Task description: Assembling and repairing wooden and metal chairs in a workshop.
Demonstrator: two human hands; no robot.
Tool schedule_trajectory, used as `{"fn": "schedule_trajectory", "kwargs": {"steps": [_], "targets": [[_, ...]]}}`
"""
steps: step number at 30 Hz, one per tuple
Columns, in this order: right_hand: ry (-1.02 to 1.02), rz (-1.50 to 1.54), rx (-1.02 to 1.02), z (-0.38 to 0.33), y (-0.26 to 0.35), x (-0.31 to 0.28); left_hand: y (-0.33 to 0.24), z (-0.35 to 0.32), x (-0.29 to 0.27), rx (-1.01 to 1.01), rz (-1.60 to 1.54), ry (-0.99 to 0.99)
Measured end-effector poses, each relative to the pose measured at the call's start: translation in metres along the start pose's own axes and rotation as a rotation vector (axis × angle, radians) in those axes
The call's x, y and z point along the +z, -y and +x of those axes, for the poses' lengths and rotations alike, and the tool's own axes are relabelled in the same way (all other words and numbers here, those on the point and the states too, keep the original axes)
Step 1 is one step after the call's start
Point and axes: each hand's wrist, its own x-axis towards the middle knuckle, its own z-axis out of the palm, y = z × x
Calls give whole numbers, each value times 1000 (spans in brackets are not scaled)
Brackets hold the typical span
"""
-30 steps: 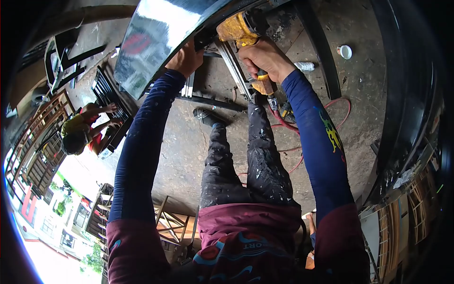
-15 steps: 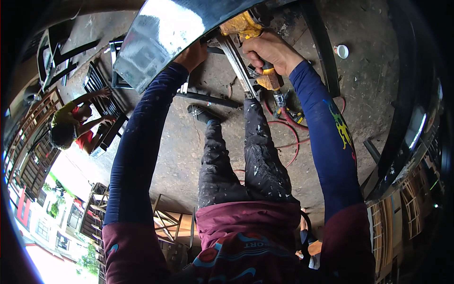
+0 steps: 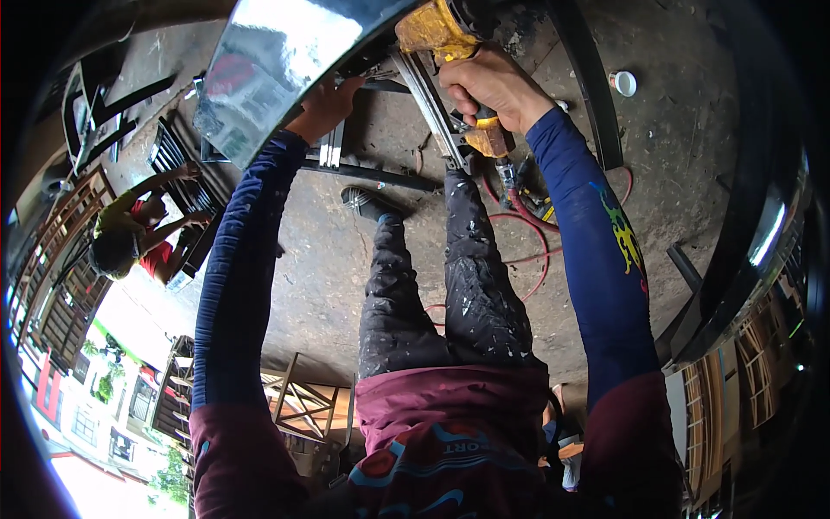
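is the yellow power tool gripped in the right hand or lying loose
Gripped: the right hand has its fingers closed around the yellow power tool.

We can't see the front of the yellow power tool (image 3: pixel 437 30); the shiny metal sheet (image 3: pixel 277 60) and the top edge cut it off. Our left hand (image 3: pixel 324 105) has its fingertips hidden under that sheet. Our right hand (image 3: pixel 493 82) covers the tool's grip. The small white object (image 3: pixel 622 83) on the floor is too small to identify.
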Motion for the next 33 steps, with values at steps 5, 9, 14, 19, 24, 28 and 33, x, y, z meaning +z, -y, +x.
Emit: {"fn": "schedule_trajectory", "kwargs": {"steps": [5,9,14,19,24,28,33], "targets": [[1,12,51,-2,5,2,-1,1,-4,157,187,33],[-22,-19,52,-2,5,5,-4,7,-3,9,-21,20],[6,-14,60,2,6,5,-3,6,0,-6,-81,16],[41,-18,70,6,7,-1,-3,-4,12,81,-20,-100],[9,44,122,4,10,3,-5,-3,13,125,68,-101],[20,36,77,-1,15,5,-9,11,-2,36,-110,-98],[-24,59,0,12,21,0,-11,26,-17,-292,-405,210]]}}
